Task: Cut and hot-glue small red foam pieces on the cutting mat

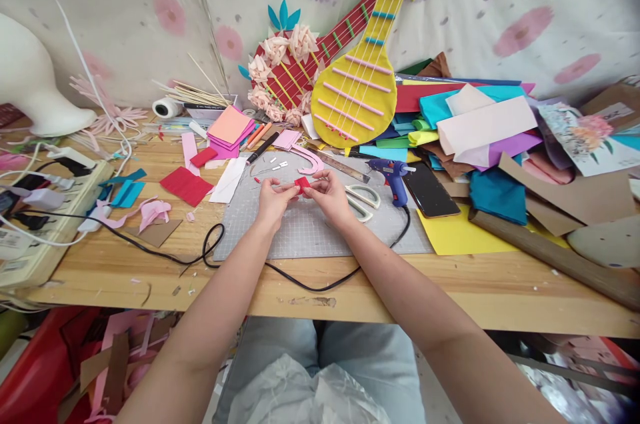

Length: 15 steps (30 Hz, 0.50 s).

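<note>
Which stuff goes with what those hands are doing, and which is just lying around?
Belongs:
small red piece, held by left hand and right hand
grey mat underneath
probably scissors and glue gun, close by

Apparently just lying about:
black phone
yellow stringed instrument
red instrument behind it

The mat point(310, 237) offers room between the forearms point(215, 307); scissors point(377, 197) block rightward

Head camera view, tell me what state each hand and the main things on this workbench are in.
Left hand: pinching the small red piece.
Right hand: pinching it too.
Small red piece: held in both hands.
Glue gun: lying on its side, cord attached.
Scissors: lying flat, blades not clearly visible.
Phone: face up, screen dark.
Yellow instrument: leaning, strung.
Power strip: plugs inserted.
</note>
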### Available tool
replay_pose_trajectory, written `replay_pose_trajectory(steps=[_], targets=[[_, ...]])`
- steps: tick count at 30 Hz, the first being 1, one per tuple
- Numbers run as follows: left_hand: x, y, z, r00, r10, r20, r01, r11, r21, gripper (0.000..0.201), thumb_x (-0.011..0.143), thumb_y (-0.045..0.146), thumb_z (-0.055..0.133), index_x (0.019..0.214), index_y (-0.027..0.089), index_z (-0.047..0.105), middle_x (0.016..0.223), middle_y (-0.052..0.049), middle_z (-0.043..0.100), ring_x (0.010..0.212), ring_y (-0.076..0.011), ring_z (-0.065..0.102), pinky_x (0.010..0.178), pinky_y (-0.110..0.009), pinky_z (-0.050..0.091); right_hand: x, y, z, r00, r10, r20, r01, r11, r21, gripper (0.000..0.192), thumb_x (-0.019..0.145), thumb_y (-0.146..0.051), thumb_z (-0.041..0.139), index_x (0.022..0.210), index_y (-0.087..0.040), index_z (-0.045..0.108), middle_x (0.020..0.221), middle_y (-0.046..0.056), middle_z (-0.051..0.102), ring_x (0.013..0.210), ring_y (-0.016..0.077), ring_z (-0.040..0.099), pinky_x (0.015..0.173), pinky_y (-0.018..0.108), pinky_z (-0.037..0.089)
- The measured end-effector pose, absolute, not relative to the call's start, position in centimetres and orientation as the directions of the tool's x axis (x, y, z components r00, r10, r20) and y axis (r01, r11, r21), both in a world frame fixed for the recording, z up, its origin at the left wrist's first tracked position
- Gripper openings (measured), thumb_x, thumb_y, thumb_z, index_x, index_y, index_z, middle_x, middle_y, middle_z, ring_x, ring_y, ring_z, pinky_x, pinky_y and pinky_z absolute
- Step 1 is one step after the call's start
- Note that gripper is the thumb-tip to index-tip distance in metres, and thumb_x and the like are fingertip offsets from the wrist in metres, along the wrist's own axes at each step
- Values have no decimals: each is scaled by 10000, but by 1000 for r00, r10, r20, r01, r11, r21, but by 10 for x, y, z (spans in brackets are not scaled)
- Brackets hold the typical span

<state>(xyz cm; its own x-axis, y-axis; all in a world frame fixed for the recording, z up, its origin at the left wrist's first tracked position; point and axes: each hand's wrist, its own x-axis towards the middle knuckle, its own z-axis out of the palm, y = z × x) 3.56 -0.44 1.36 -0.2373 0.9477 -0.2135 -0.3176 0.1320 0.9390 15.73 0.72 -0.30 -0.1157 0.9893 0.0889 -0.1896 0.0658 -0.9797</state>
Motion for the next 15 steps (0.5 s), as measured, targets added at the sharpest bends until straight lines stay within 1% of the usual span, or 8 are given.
replay_pose_trajectory(steps=[4, 9, 15], targets=[[35, -5, 15, -205, 956, -208, -334, 131, 933, 520, 533, 124, 719, 831, 211, 302, 689, 9, 643, 612, -130, 635, 704, -327, 495, 158, 7, -2, -123, 990, 63, -220, 34, -975, 481, 552, -370, 733, 854, -227, 387, 628, -66, 607, 588, 113, 600, 656, 290, 478], [33, -6, 15, -181, 959, -216, -348, 143, 926, 575, 496, 130, 749, 821, 218, 283, 675, 27, 638, 582, -119, 625, 709, -324, 490, 159, 6, 0, -139, 989, 43, -220, 11, -975, 482, 548, -356, 739, 855, -222, 393, 602, -70, 606, 574, 112, 599, 641, 285, 477], [32, -4, 11, -172, 967, -189, -350, 120, 929, 581, 473, 132, 752, 820, 213, 294, 640, 43, 629, 574, -120, 622, 700, -314, 485, 161, 6, 1, -172, 985, 15, -220, -24, -975, 484, 529, -354, 743, 841, -215, 400, 579, -79, 606, 554, 107, 598, 643, 289, 486]])
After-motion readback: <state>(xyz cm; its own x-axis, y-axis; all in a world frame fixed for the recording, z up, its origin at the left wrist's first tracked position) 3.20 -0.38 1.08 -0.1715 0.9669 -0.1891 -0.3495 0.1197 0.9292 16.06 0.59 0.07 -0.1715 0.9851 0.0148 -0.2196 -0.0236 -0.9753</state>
